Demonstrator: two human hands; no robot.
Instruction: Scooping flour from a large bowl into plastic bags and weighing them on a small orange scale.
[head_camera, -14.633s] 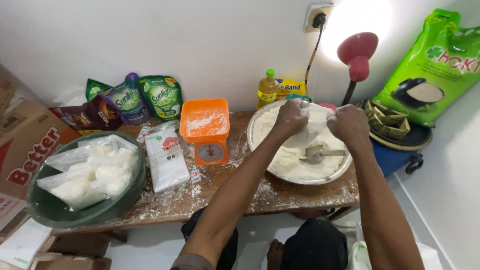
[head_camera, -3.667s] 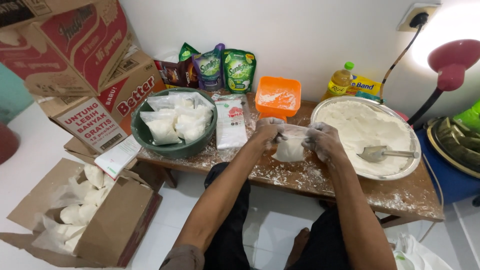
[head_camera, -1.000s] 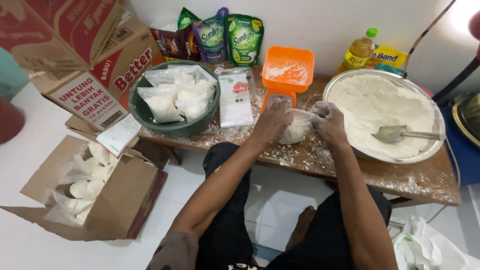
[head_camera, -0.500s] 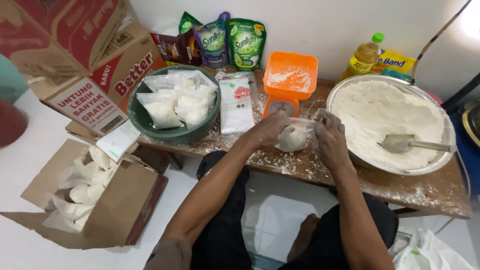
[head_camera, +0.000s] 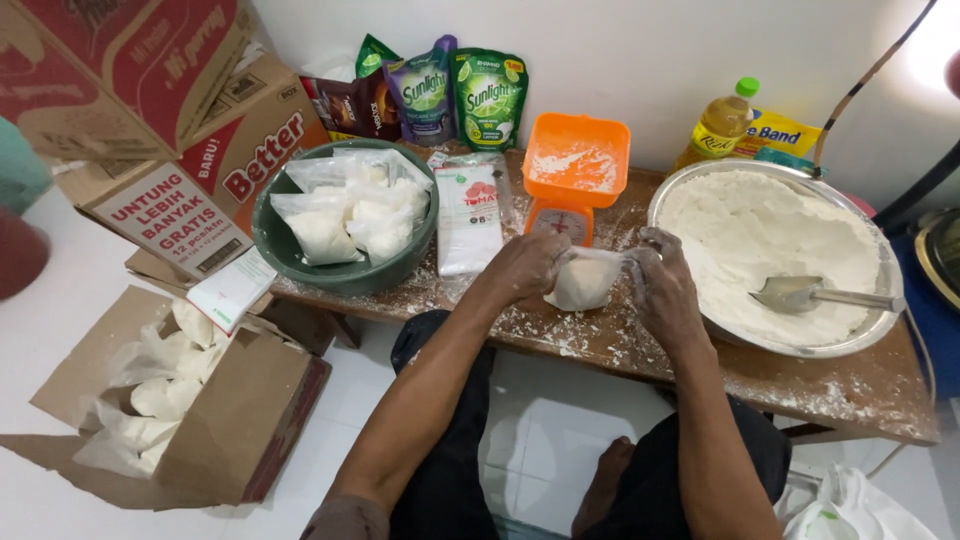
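Small clear plastic bag of white flour (head_camera: 583, 282) sits on the floury wooden table (head_camera: 700, 360), just in front of the orange kitchen scale (head_camera: 573, 180). Left hand (head_camera: 527, 270) and right hand (head_camera: 663, 290) both grasp it, one at each side, equally near. Bag's long axis runs left-right between them, neck toward the right hand.
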